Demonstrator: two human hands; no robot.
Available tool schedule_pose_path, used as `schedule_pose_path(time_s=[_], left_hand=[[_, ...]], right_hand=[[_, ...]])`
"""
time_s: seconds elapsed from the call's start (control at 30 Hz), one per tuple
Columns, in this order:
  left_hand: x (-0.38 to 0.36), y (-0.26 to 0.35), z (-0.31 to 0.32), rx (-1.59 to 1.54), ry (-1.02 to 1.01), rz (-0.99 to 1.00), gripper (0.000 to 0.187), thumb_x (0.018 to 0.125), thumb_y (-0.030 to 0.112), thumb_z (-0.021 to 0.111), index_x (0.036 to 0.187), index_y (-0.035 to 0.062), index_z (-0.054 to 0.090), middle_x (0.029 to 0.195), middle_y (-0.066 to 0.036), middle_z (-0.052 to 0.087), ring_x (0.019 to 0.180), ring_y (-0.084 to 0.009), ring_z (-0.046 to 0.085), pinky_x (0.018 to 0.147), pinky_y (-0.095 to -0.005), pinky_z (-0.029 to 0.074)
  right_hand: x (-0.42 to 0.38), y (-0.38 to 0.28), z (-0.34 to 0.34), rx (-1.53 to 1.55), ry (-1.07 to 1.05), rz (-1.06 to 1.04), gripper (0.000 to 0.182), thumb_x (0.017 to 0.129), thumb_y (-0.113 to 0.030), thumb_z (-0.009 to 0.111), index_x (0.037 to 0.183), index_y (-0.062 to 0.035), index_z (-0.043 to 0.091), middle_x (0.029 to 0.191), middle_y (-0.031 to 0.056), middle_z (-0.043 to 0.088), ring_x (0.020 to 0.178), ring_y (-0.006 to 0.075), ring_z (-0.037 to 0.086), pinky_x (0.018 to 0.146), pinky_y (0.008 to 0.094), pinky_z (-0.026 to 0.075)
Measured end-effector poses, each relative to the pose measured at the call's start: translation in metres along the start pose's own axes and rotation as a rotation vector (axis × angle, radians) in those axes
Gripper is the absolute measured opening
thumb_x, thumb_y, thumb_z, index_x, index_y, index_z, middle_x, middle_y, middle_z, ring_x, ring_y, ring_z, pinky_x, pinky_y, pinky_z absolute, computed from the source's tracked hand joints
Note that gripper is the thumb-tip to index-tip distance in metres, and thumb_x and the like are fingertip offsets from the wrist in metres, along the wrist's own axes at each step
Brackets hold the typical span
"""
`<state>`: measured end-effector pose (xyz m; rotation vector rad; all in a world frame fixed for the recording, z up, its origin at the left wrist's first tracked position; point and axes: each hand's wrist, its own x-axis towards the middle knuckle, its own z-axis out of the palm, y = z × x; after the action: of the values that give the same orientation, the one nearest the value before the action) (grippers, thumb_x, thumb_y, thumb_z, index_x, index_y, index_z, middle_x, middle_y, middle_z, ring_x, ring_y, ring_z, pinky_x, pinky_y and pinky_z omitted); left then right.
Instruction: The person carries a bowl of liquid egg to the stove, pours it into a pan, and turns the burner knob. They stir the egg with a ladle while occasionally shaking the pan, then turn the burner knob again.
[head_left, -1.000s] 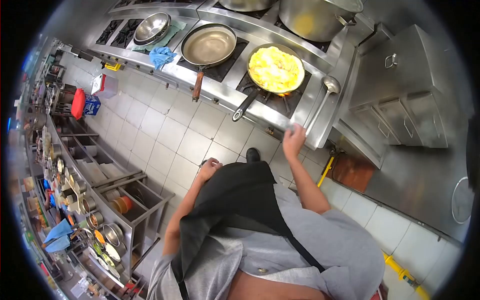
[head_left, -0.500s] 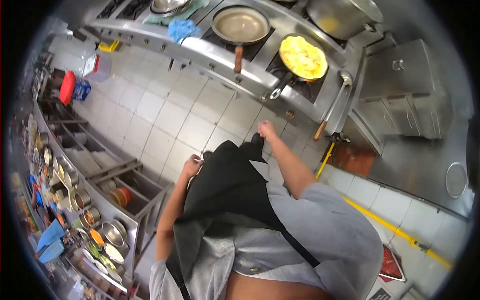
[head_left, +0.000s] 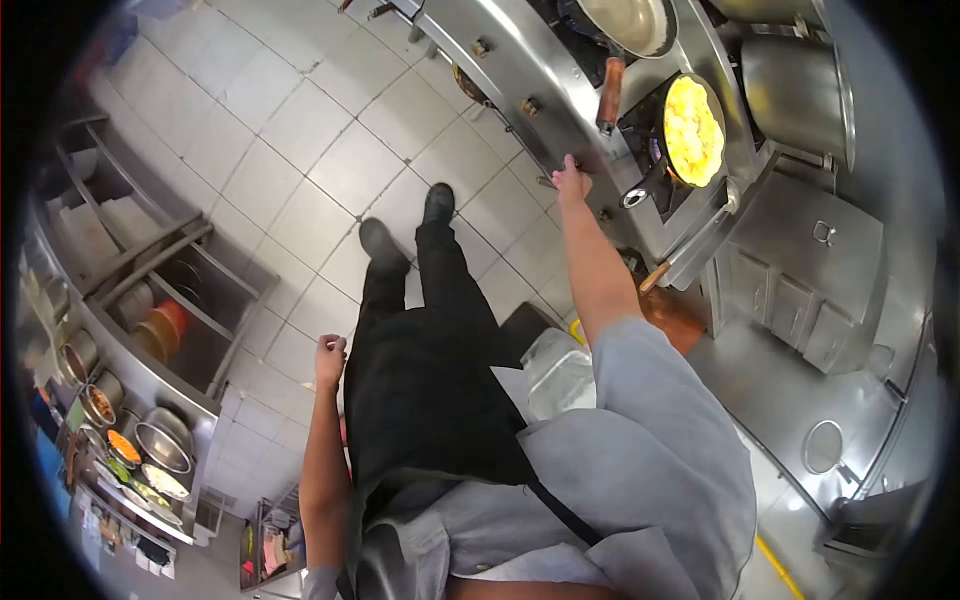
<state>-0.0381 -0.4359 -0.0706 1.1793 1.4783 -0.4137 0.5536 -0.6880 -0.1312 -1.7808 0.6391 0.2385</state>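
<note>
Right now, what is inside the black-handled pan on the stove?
The pan holds yellow food covering nearly its whole base. What lies beneath that food is hidden.

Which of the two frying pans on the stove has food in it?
The black-handled frying pan, full of yellow food, nearest the big steel pot. The other pan, with the reddish wooden handle, shows only a bare pale inside.
</note>
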Motion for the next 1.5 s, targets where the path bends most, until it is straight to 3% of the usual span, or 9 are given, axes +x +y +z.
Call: schedule_pose_path(time_s=[0.3,0.9,1.1,1.17,1.27,1.33,1.37,1.43,1.5], left_hand=[[-0.002,-0.053,0.0,-0.114,-0.013,-0.09,0.027,0.089,0.023,0.063,0.108,0.0047,0.058,0.09,-0.007,0.061,0.065,-0.0113,0.057,0.057,-0.026,0.046],[-0.01,-0.002,-0.006,-0.143,-0.047,-0.104,0.028,0.09,0.023,0.062,0.11,0.0053,0.056,0.088,-0.004,0.059,0.071,-0.0104,0.057,0.063,-0.0256,0.049],[-0.008,-0.011,-0.003,-0.158,-0.064,-0.095,0.026,0.091,0.022,0.062,0.109,0.0049,0.056,0.088,-0.005,0.059,0.07,-0.0111,0.057,0.061,-0.0252,0.048],[-0.007,-0.01,-0.005,-0.187,-0.039,-0.087,0.025,0.09,0.021,0.062,0.109,0.0047,0.057,0.086,-0.005,0.06,0.068,-0.0114,0.057,0.058,-0.0251,0.047],[-0.002,-0.003,-0.01,-0.219,-0.015,-0.069,0.024,0.088,0.019,0.063,0.106,0.0044,0.057,0.085,-0.007,0.06,0.065,-0.0125,0.058,0.055,-0.0258,0.048],[0.005,0.005,-0.015,-0.163,-0.002,-0.051,0.023,0.087,0.018,0.063,0.104,0.0042,0.057,0.085,-0.008,0.061,0.062,-0.0131,0.058,0.053,-0.026,0.048],[0.009,0.014,-0.017,-0.137,-0.012,-0.04,0.023,0.086,0.018,0.063,0.103,0.0044,0.057,0.085,-0.009,0.061,0.061,-0.0137,0.059,0.051,-0.0265,0.048],[0.012,0.038,-0.02,-0.069,0.003,0.009,0.023,0.086,0.019,0.064,0.103,0.0047,0.058,0.084,-0.009,0.062,0.059,-0.0139,0.059,0.05,-0.0269,0.047],[0.028,0.056,-0.027,-0.052,0.001,0.086,0.023,0.086,0.02,0.064,0.103,0.0048,0.058,0.082,-0.009,0.062,0.059,-0.0138,0.058,0.051,-0.0271,0.047]], right_hand=[[0.01,-0.002,0.003,-0.193,0.114,0.022,0.034,0.086,-0.026,0.072,0.085,0.0068,0.063,0.07,0.0144,0.064,0.057,0.0203,0.065,0.049,0.028,0.055],[0.009,0.0,-0.001,-0.184,0.047,-0.009,0.033,0.088,-0.024,0.07,0.091,0.0082,0.063,0.073,0.0144,0.064,0.059,0.021,0.066,0.05,0.0279,0.056],[-0.006,-0.006,-0.024,-0.154,-0.126,0.009,0.04,0.089,-0.03,0.068,0.102,0.0066,0.06,0.091,0.0178,0.065,0.072,0.0259,0.068,0.058,0.0342,0.057],[-0.015,-0.016,-0.04,-0.182,-0.064,0.201,0.045,0.091,-0.036,0.063,0.108,0.0051,0.056,0.104,0.02,0.063,0.082,0.0292,0.067,0.069,0.0391,0.057],[-0.06,-0.07,-0.084,0.301,-0.192,0.256,0.047,0.094,-0.04,0.058,0.109,0.0038,0.056,0.111,0.0218,0.061,0.089,0.0325,0.066,0.078,0.0407,0.055],[-0.136,-0.169,-0.066,0.867,-0.255,0.281,0.041,0.092,-0.04,0.061,0.102,-0.0005,0.056,0.083,0.0075,0.058,0.07,0.0203,0.061,0.072,0.0376,0.053],[-0.124,-0.176,-0.074,0.899,-0.263,0.268,0.041,0.092,-0.04,0.061,0.102,-0.0005,0.056,0.083,0.0075,0.058,0.07,0.0203,0.061,0.072,0.0376,0.053],[-0.075,-0.186,-0.094,0.828,-0.589,0.231,0.029,0.093,-0.034,0.061,0.09,-0.006,0.055,0.069,0.0016,0.052,0.058,0.0144,0.052,0.059,0.0312,0.047],[-0.056,-0.174,-0.086,0.651,-0.353,0.218,0.027,0.094,-0.024,0.059,0.073,-0.0131,0.046,0.058,-0.0015,0.044,0.047,0.0129,0.042,0.046,0.029,0.039]])
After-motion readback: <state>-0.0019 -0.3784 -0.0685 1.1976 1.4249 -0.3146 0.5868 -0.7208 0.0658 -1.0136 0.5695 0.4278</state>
